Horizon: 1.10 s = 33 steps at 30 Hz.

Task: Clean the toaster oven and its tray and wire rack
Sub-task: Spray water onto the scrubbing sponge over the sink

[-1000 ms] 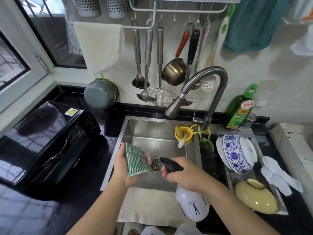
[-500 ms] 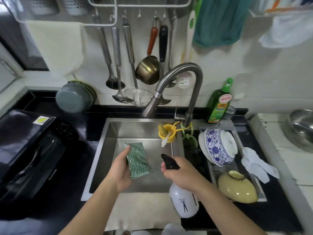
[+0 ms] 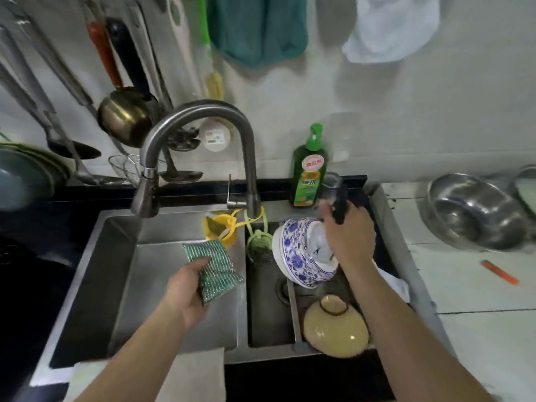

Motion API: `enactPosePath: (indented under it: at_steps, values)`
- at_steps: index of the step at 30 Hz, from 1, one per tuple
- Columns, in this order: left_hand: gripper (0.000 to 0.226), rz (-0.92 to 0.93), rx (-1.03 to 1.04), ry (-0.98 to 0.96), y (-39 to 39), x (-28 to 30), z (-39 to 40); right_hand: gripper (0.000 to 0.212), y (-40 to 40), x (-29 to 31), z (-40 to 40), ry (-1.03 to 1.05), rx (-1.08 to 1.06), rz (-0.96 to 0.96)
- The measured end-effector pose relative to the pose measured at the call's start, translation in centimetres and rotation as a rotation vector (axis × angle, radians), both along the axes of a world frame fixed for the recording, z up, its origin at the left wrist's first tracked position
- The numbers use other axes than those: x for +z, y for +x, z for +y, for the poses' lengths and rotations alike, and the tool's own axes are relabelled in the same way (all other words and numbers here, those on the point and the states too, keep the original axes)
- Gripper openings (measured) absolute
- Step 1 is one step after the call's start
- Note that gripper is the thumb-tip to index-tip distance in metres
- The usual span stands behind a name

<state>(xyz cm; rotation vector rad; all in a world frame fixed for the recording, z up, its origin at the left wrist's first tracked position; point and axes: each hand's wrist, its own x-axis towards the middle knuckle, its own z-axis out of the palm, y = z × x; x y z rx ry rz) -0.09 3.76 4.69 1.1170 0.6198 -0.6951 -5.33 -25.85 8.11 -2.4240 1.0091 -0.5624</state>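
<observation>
Sink (image 3: pixel 87 285): we see the steel basin across the lower left and centre of the frame; we see no tray or wire rack in it.
Toaster oven (image 3: pixel 17 271): only a dark mass shows at the left edge, so we cannot tell its door or which way it faces. We judge it heavy and stiff, best wiped where it stands.
Faucet (image 3: pixel 203 117): it arches over the middle of the frame, and its spout points down toward the left basin.
Blue-and-white bowl (image 3: pixel 293 256): it leans on its side in the rack at centre right, just behind the bottle. We judge it fragile.
Spray bottle (image 3: pixel 322 248): it hangs at centre right with its long axis about upright and its black nozzle at the top. We judge it light, with smooth plastic that may slip when wet; the neck is the place to hold it.
Right hand (image 3: pixel 351 230): its fingers are curled around the neck of the bottle, under the black trigger.
Sponge cloth (image 3: pixel 213 268): it lies in the centre of the frame, over the left basin, and its long axis runs from upper left to lower right. We judge it soft and light.
Left hand (image 3: pixel 188 288): it pinches the lower left side of the sponge cloth, thumb on top.
</observation>
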Motion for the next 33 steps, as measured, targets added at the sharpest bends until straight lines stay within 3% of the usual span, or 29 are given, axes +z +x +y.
enactPosePath:
  at_steps: [5,11,18,22,25,28,31,33]
  values:
    - [0.030,0.009,0.065,0.019,-0.3,-1.1,-2.8,0.058,3.2,-4.2,-8.2,0.091,-0.083,0.010]
    - [0.027,-0.025,0.090,0.011,-0.6,-3.2,-5.3,0.032,7.1,-8.4,-13.4,0.212,-0.158,-0.107]
    - [0.035,-0.097,0.112,0.043,-0.7,-3.9,-5.1,0.035,9.9,-9.4,-17.1,0.344,-0.228,-0.088]
    - [0.034,-0.077,0.141,0.054,-1.3,-3.2,-4.8,0.038,9.1,-9.1,-16.5,0.418,-0.206,-0.122]
    - [0.031,-0.068,0.194,0.041,-1.5,-2.2,-4.0,0.049,7.4,-8.1,-14.0,0.536,-0.241,-0.275]
    - [0.034,-0.050,0.247,-0.008,-1.8,-1.5,-2.7,0.048,5.4,-6.3,-8.6,0.459,-0.344,-0.417]
    - [0.038,-0.069,0.267,-0.077,-2.5,-0.2,-0.6,0.020,3.5,-4.1,0.9,0.504,-0.008,-0.434]
    - [0.046,-0.116,0.231,-0.139,-3.3,0.7,1.9,0.010,2.7,-3.4,8.0,0.679,0.309,-0.218]
